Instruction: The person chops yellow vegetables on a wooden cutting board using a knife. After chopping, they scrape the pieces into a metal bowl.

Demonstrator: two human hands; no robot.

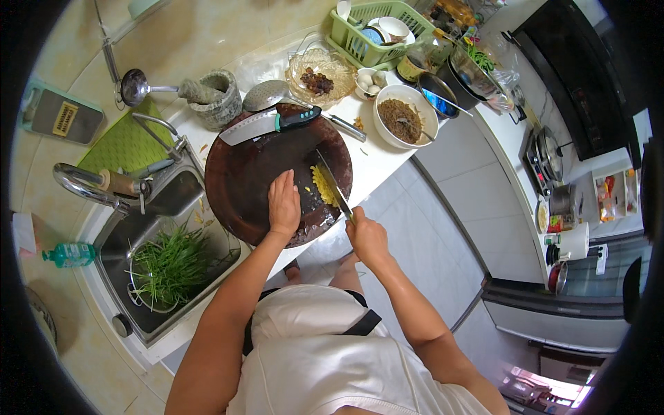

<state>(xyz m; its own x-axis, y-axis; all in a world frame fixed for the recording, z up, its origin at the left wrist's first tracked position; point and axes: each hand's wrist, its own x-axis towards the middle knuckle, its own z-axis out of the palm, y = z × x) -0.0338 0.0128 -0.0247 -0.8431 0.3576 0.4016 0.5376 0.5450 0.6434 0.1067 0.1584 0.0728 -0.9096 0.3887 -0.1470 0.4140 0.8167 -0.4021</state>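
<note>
My right hand (367, 236) grips the handle of a kitchen knife (332, 181). Its blade stands on edge against a strip of finely chopped yellow food (324, 185), which I cannot name for certain. Both are near the right side of a round, dark wooden chopping board (249, 176). My left hand (285, 202) rests flat on the board, left of the yellow heap, and holds nothing. A few yellow bits lie between hand and heap. Toward the board's far edge lies a second knife (254, 127) with a black and teal handle.
Left of the board, a sink (111, 249) holds a colander of green stalks (171, 264). Behind stand a stone mortar (215, 98), a skimmer (264, 96), a glass bowl (332, 65) and a green dish rack (345, 36). A white bowl (381, 127) of brown shredded food sits near the counter edge.
</note>
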